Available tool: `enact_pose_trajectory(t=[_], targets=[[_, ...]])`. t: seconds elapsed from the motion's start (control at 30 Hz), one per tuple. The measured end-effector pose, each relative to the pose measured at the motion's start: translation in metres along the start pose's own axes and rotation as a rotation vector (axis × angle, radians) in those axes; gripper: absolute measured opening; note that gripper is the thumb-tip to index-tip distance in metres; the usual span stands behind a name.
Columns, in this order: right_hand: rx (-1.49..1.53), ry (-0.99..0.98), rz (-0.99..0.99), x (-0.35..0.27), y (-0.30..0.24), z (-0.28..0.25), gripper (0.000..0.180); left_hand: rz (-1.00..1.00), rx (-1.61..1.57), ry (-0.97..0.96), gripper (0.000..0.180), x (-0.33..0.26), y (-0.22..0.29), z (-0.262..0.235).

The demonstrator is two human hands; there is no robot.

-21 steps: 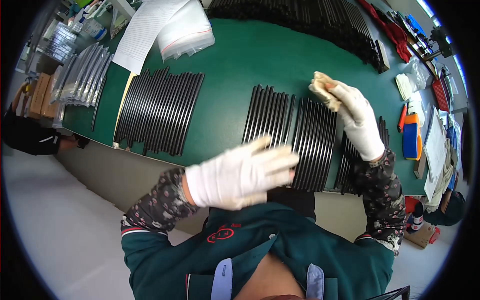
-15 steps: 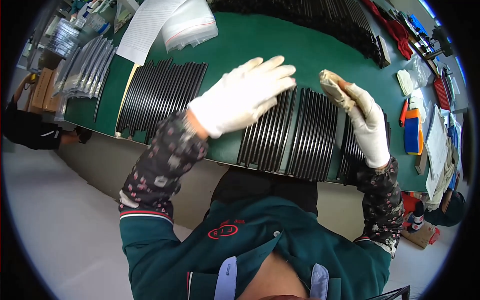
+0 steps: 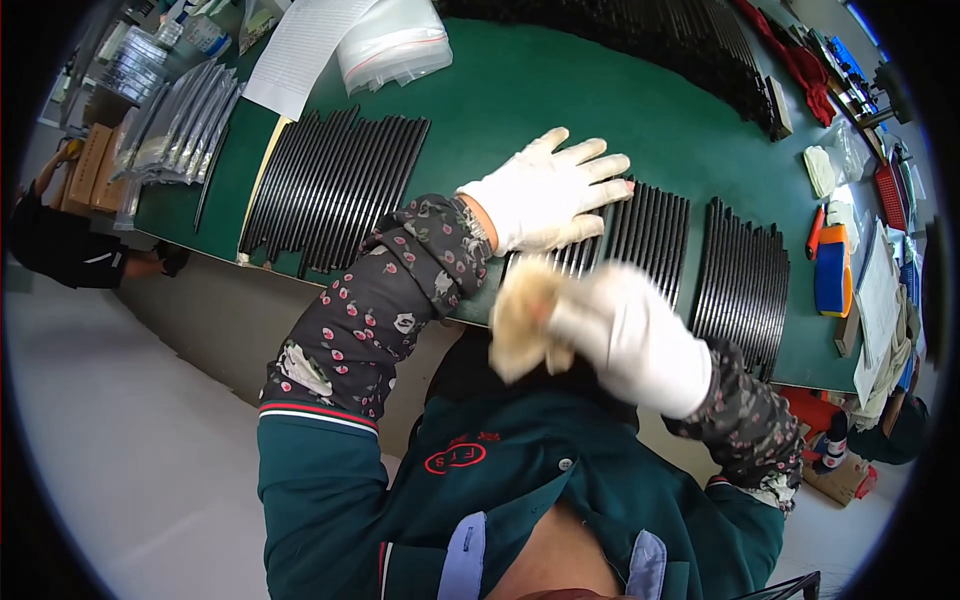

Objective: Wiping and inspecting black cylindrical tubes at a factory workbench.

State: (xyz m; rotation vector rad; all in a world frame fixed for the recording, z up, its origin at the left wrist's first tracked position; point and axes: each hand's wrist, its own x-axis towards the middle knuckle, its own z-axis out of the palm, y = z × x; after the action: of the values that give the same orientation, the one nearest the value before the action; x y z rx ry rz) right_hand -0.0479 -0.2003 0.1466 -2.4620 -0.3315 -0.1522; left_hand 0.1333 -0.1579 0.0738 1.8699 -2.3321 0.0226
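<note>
My left hand (image 3: 550, 195), in a white glove, lies with its fingers spread over the far ends of a row of thin black rods (image 3: 580, 258). My right hand (image 3: 640, 335), also gloved in white, is over the near ends of the rods at the table edge and blurred by motion. Its fingers are closed on a beige wadded cloth (image 3: 518, 325), whose details are smeared. A neighbouring row of black rods (image 3: 652, 225) runs alongside, partly hidden by my right hand. Another row of rods (image 3: 745, 285) lies further right.
A wider row of black rods (image 3: 335, 190) lies on the green table (image 3: 500, 75) at left. Bagged items (image 3: 185, 125), a paper sheet (image 3: 300, 60) and plastic bags (image 3: 395, 45) stand beyond. A blue-and-orange block (image 3: 832, 270) is at right. Another person (image 3: 70, 235) is at far left.
My right hand has swung left and toward me with the cloth, from the right-hand rods. My left hand has moved right and slightly nearer, settling with spread fingers on the middle rods.
</note>
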Motion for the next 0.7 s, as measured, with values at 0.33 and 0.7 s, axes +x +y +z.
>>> enact_pose_trajectory(t=[0.33, 0.7], targets=[[-0.267, 0.218, -0.118, 0.014, -0.005, 0.025, 0.019, -0.011, -0.026, 0.002, 0.051, 0.0, 0.002, -0.003], [-0.371, 0.244, -0.011, 0.017, 0.015, 0.044, 0.019, 0.019, 0.001, 0.015, 0.053, 0.006, 0.0, -0.004]])
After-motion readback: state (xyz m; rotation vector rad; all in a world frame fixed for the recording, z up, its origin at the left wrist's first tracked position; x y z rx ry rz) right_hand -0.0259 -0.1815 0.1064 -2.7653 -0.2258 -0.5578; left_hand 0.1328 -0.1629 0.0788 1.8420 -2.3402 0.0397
